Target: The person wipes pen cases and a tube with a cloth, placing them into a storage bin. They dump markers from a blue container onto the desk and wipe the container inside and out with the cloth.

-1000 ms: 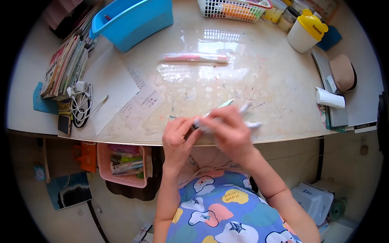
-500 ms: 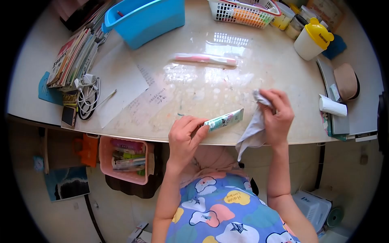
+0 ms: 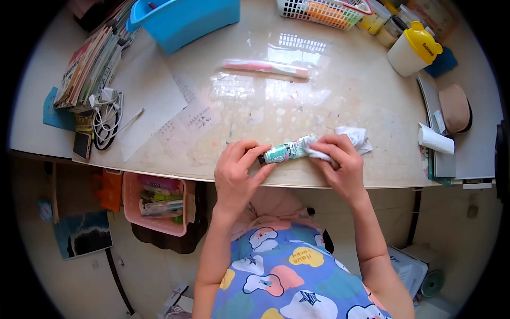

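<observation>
Near the front edge of the desk, a green patterned squeeze tube [image 3: 287, 152] lies between my hands, its dark cap toward the left. My left hand [image 3: 237, 169] pinches the cap end between thumb and fingers. Bunched in the fingers of my right hand [image 3: 340, 162] is a white cloth [image 3: 353, 137], pressed against the flat right end of the tube. Part of the cloth spreads onto the desk behind those fingers. Farther back lies a pink and white toothbrush case or similar long slim object [image 3: 266, 68].
A blue bin [image 3: 186, 26] and a white basket [image 3: 319, 14] stand at the back. Magazines [image 3: 87, 72], a cable [image 3: 109, 114] and paper [image 3: 151, 101] lie left. To the right are a yellow-lidded cup [image 3: 414, 50] and a white roll [image 3: 435, 139]. A pink basket [image 3: 183, 212] sits below the desk.
My right hand has moved left and brought the cloth from beside the tube onto its flat end. The cloth no longer hangs down. The left hand keeps the cap end.
</observation>
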Tool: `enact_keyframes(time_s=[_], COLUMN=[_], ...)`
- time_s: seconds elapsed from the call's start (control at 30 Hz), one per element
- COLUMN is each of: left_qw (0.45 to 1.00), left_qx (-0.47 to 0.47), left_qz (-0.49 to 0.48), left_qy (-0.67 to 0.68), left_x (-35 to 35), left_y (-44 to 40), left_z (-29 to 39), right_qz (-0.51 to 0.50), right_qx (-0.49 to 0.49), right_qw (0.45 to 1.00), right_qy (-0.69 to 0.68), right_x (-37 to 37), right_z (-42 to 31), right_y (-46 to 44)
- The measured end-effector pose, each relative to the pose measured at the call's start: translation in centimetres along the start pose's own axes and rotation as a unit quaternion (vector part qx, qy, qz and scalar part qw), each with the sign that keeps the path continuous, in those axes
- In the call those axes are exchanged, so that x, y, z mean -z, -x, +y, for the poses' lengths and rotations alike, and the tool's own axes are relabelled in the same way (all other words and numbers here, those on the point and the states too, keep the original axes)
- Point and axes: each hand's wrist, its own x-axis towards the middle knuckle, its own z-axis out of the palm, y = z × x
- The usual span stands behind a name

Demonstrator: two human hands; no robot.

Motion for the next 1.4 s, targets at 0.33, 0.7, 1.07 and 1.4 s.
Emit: enact_keyframes(time_s=[0.33,0.7,1.07,1.4], left_qw=[0.998,0.997,0.999,0.999], left_qx=[0.025,0.054,0.032,0.013], left_qz=[0.002,-0.018,-0.018,-0.002], left_qy=[0.051,0.056,0.04,0.048], left_x=[-0.1,0.2,0.1,0.1], left_y=[-0.2,-0.1,-0.2,0.1], left_z=[-0.1,0.0,-0.4,-0.1], right_qz=[0.012,0.023,0.021,0.069], right_qx=[0.028,0.042,0.056,-0.036], right_qw=[0.999,0.998,0.998,0.995], right_qy=[0.011,0.032,0.032,0.067], right_x=[-2.4,-4.5,-4.9,-1.9], right_z=[-1.9,-3.3,-3.6,-2.0], right_y=[-1.4,-1.9,-2.0,-1.0])
